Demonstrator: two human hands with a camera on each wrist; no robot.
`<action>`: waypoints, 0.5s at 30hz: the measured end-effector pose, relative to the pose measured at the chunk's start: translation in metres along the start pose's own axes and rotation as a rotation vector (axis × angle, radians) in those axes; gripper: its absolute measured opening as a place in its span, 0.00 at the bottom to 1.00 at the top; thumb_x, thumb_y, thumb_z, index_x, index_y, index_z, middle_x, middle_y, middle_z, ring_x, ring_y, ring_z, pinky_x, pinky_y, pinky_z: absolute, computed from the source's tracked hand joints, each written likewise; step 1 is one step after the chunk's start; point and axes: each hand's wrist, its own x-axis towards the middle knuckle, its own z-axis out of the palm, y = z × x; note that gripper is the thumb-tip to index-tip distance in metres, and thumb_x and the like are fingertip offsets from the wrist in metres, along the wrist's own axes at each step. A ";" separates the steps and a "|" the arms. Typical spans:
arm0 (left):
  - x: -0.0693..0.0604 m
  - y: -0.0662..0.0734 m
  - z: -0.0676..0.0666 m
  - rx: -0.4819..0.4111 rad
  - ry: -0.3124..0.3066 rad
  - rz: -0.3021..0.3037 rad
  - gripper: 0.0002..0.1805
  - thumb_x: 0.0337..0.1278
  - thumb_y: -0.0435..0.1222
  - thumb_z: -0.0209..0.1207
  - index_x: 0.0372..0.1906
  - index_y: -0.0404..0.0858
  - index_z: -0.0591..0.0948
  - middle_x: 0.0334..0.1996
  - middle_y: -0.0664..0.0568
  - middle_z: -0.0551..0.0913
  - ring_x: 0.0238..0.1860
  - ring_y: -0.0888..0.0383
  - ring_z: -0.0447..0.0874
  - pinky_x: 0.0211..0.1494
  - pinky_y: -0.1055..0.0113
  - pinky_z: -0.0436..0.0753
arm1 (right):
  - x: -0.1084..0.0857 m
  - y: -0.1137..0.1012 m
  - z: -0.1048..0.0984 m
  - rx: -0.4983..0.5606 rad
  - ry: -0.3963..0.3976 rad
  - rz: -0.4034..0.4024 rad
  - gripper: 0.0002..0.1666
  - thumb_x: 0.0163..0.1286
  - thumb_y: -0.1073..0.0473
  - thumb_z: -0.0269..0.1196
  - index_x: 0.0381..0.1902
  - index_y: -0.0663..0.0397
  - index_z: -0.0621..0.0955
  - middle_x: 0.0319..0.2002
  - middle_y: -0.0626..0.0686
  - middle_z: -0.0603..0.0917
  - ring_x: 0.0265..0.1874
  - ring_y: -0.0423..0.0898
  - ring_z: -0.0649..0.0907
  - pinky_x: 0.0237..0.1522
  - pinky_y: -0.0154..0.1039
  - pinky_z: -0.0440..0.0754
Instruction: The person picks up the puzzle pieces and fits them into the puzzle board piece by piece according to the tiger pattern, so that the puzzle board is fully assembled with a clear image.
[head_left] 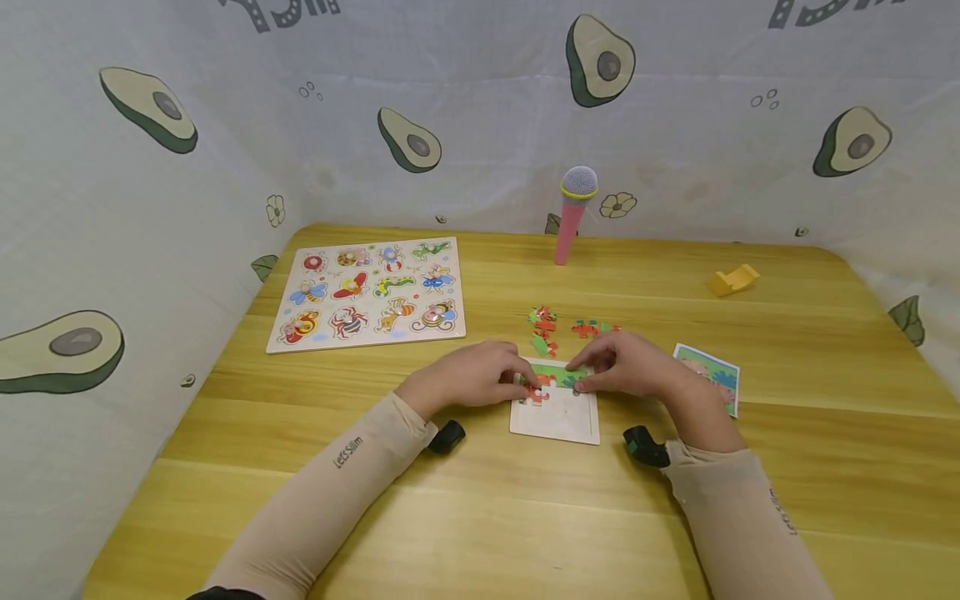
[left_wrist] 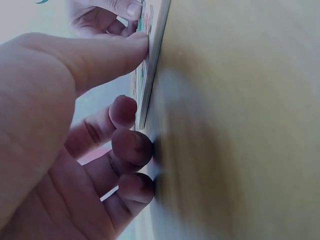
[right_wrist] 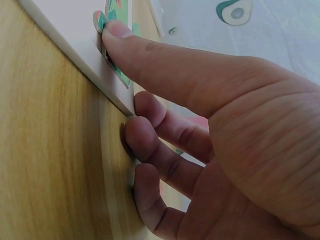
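A small white puzzle board (head_left: 555,423) lies flat on the table, with green and red jigsaw pieces along its far part. My left hand (head_left: 483,375) rests at the board's left side, thumb and index fingertips touching a red puzzle piece (head_left: 537,397). From the right, my right hand (head_left: 630,364) reaches over the board. Its thumb (right_wrist: 150,65) presses a green-edged puzzle piece (right_wrist: 100,21), and its other fingers lie loosely bent by the board's edge. Loose puzzle pieces (head_left: 544,325) lie just beyond the board. Part of the assembled picture is hidden under both hands.
A peg board with insect pictures (head_left: 367,292) lies at the far left. A pink toy microphone (head_left: 570,221) stands at the back. A yellow tape-dispenser-shaped object (head_left: 733,281) lies at the far right. A picture card (head_left: 720,379) is partly behind my right wrist.
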 end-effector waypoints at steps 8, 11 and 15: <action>0.001 0.000 -0.004 -0.003 0.052 -0.006 0.05 0.66 0.42 0.66 0.41 0.48 0.90 0.30 0.63 0.80 0.34 0.65 0.76 0.40 0.72 0.75 | 0.002 -0.001 0.000 -0.006 -0.004 0.020 0.13 0.61 0.54 0.75 0.43 0.51 0.89 0.34 0.49 0.81 0.32 0.48 0.75 0.35 0.42 0.75; 0.001 -0.002 -0.005 -0.011 0.053 -0.004 0.06 0.66 0.43 0.65 0.41 0.47 0.90 0.31 0.64 0.80 0.34 0.65 0.76 0.41 0.72 0.75 | 0.002 -0.001 0.000 -0.004 -0.010 0.032 0.13 0.61 0.54 0.75 0.43 0.52 0.89 0.32 0.48 0.81 0.31 0.48 0.75 0.35 0.42 0.76; -0.002 -0.004 -0.007 -0.039 0.062 -0.031 0.14 0.64 0.47 0.66 0.49 0.46 0.86 0.35 0.60 0.79 0.37 0.63 0.75 0.44 0.70 0.75 | 0.002 0.000 -0.001 -0.006 -0.015 0.030 0.13 0.61 0.55 0.75 0.43 0.51 0.89 0.32 0.47 0.81 0.31 0.48 0.75 0.35 0.43 0.75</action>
